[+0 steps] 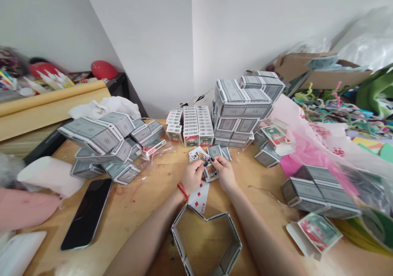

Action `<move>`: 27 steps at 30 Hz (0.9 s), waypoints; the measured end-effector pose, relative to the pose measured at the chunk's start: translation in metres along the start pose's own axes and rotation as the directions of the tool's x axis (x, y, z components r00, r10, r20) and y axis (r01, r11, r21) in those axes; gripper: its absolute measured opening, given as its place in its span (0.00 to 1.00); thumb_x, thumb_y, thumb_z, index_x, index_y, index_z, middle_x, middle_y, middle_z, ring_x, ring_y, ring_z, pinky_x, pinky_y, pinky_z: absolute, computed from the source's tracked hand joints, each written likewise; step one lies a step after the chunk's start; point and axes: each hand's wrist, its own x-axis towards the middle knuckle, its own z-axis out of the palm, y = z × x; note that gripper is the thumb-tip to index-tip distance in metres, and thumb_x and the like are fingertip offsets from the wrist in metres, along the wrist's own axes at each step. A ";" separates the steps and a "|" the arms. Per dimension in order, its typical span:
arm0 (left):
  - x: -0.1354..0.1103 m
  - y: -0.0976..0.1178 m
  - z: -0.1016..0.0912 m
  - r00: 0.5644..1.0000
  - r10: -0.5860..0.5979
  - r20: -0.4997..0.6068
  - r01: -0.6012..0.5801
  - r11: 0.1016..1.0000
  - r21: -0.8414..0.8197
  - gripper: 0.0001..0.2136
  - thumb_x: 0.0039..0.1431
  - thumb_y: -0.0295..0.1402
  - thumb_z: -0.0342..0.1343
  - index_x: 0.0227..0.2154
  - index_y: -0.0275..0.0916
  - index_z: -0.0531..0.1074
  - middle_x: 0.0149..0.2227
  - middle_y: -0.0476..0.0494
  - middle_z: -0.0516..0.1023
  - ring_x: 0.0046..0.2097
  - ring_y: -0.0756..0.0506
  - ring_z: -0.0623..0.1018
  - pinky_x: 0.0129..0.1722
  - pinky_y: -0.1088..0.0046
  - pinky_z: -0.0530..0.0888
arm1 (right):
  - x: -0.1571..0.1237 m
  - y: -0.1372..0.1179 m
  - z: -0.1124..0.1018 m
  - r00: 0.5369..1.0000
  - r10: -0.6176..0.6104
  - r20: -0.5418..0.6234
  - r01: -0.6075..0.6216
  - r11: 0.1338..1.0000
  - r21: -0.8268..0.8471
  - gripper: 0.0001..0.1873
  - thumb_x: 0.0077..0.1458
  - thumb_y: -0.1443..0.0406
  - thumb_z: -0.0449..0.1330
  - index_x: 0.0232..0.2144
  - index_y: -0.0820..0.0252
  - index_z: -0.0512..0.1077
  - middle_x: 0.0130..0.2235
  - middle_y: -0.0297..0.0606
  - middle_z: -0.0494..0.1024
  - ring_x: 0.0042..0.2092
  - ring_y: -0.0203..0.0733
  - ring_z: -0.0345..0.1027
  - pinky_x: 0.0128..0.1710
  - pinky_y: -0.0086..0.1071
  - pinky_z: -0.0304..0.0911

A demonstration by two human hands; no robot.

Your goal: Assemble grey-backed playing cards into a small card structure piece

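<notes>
Both hands meet over the middle of the table. My left hand has its fingers closed on a playing card, and my right hand pinches it from the other side. Just under the fingers lies a face card. A diamond card rests on the table beside my left wrist. Between my forearms stands a heart-shaped frame made of folded cards. Behind the hands, a few grey-backed cards lie near the boxed decks.
Rows of card boxes stand at the back. Stacks of folded-card shapes rise at the left and right. A phone lies at left; an opened card box and green-yellow tape roll sit at right.
</notes>
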 end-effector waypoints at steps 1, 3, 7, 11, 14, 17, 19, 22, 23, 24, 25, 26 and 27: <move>0.000 0.000 0.001 1.000 -0.024 0.003 0.024 0.999 -0.031 0.15 0.56 0.37 0.45 0.18 0.37 0.62 0.19 0.50 0.64 0.23 0.52 0.64 0.23 0.77 0.60 | 0.000 -0.001 0.000 1.000 0.025 0.003 -0.025 0.999 0.034 0.15 0.40 0.56 0.63 0.19 0.59 0.65 0.17 0.26 0.62 0.20 0.30 0.52 0.19 0.25 0.50; -0.001 -0.001 0.003 0.998 -0.067 -0.004 0.067 0.994 -0.081 0.15 0.56 0.39 0.46 0.18 0.37 0.62 0.17 0.51 0.63 0.21 0.52 0.64 0.22 0.77 0.60 | 0.000 -0.002 0.000 0.999 0.050 0.001 -0.050 0.996 0.068 0.15 0.39 0.56 0.64 0.19 0.59 0.65 0.17 0.26 0.63 0.19 0.30 0.52 0.19 0.25 0.50; -0.001 -0.002 0.006 0.991 -0.093 -0.097 0.084 0.992 -0.095 0.14 0.55 0.39 0.48 0.19 0.36 0.65 0.19 0.50 0.66 0.23 0.52 0.65 0.23 0.77 0.62 | 0.002 0.000 0.000 0.999 0.013 -0.046 -0.012 0.999 0.031 0.14 0.39 0.57 0.64 0.20 0.60 0.67 0.18 0.27 0.64 0.20 0.30 0.54 0.20 0.26 0.51; 0.001 -0.001 0.006 0.982 -0.099 -0.162 0.072 0.984 -0.161 0.09 0.54 0.36 0.50 0.30 0.36 0.70 0.27 0.46 0.73 0.30 0.49 0.71 0.29 0.76 0.67 | 0.005 0.004 -0.001 0.995 -0.020 -0.097 0.022 1.000 0.014 0.14 0.40 0.55 0.63 0.22 0.59 0.68 0.19 0.28 0.66 0.21 0.32 0.57 0.22 0.27 0.55; 0.003 -0.001 0.005 0.985 -0.118 -0.128 0.088 0.972 -0.219 0.08 0.52 0.33 0.52 0.32 0.36 0.71 0.30 0.45 0.74 0.32 0.49 0.72 0.32 0.75 0.69 | 0.005 0.004 0.000 0.988 -0.095 -0.123 0.089 0.995 -0.054 0.13 0.41 0.56 0.62 0.22 0.60 0.69 0.21 0.30 0.67 0.23 0.33 0.58 0.25 0.28 0.56; 0.004 -0.003 0.003 0.988 -0.136 -0.079 0.112 0.960 -0.255 0.06 0.50 0.32 0.53 0.28 0.35 0.71 0.30 0.45 0.74 0.32 0.49 0.72 0.32 0.75 0.68 | 0.004 0.002 0.002 0.982 -0.149 -0.118 0.134 0.982 -0.131 0.12 0.43 0.57 0.61 0.22 0.60 0.69 0.22 0.31 0.68 0.24 0.33 0.58 0.26 0.27 0.55; 0.005 -0.004 0.002 0.988 -0.147 -0.055 0.126 0.954 -0.272 0.05 0.49 0.32 0.53 0.26 0.35 0.71 0.29 0.46 0.73 0.31 0.50 0.71 0.31 0.76 0.67 | 0.003 0.002 0.002 0.985 -0.141 -0.104 0.125 0.981 -0.152 0.12 0.43 0.57 0.61 0.21 0.60 0.69 0.21 0.30 0.67 0.24 0.33 0.57 0.25 0.27 0.54; 0.005 -0.004 0.001 0.987 -0.158 -0.036 0.142 0.953 -0.269 0.06 0.49 0.32 0.53 0.24 0.35 0.69 0.25 0.48 0.71 0.27 0.52 0.68 0.27 0.77 0.65 | 0.002 0.002 0.002 0.988 -0.130 -0.085 0.112 0.975 -0.192 0.14 0.42 0.56 0.61 0.19 0.60 0.68 0.19 0.29 0.64 0.23 0.32 0.55 0.23 0.27 0.52; 0.005 -0.004 0.002 0.987 -0.160 -0.034 0.146 0.954 -0.262 0.06 0.49 0.33 0.53 0.23 0.35 0.69 0.24 0.49 0.69 0.26 0.52 0.67 0.26 0.78 0.64 | 0.002 0.002 0.002 0.988 -0.135 -0.077 0.115 0.969 -0.219 0.14 0.42 0.55 0.61 0.18 0.60 0.67 0.19 0.29 0.64 0.23 0.32 0.54 0.23 0.27 0.52; 0.005 -0.004 0.002 0.986 -0.163 -0.035 0.149 0.955 -0.256 0.07 0.49 0.33 0.53 0.22 0.35 0.68 0.22 0.50 0.68 0.25 0.53 0.65 0.25 0.78 0.63 | 0.002 0.002 0.002 0.987 -0.144 -0.065 0.123 0.960 -0.253 0.14 0.42 0.55 0.61 0.18 0.60 0.67 0.19 0.29 0.63 0.23 0.33 0.54 0.23 0.27 0.51; 0.005 -0.003 0.002 0.985 -0.166 -0.040 0.151 0.956 -0.250 0.07 0.49 0.33 0.53 0.21 0.35 0.67 0.21 0.51 0.66 0.24 0.53 0.64 0.24 0.78 0.63 | 0.002 0.002 0.002 0.986 -0.156 -0.053 0.135 0.948 -0.288 0.15 0.42 0.55 0.60 0.18 0.60 0.67 0.19 0.29 0.63 0.23 0.33 0.54 0.23 0.27 0.52; 0.005 -0.003 0.002 0.984 -0.169 -0.046 0.153 0.958 -0.243 0.07 0.49 0.34 0.53 0.21 0.35 0.66 0.20 0.52 0.65 0.23 0.54 0.63 0.24 0.79 0.62 | 0.001 0.001 0.003 0.985 -0.168 -0.040 0.146 0.935 -0.323 0.15 0.43 0.54 0.60 0.18 0.59 0.67 0.19 0.29 0.64 0.23 0.33 0.55 0.24 0.27 0.52; 0.005 -0.002 0.002 0.984 -0.172 -0.054 0.155 0.959 -0.238 0.08 0.49 0.34 0.53 0.20 0.35 0.66 0.20 0.52 0.64 0.23 0.54 0.63 0.23 0.79 0.62 | 0.000 0.001 0.003 0.983 -0.181 -0.031 0.158 0.922 -0.354 0.15 0.44 0.54 0.59 0.18 0.59 0.67 0.19 0.30 0.64 0.24 0.34 0.55 0.24 0.27 0.52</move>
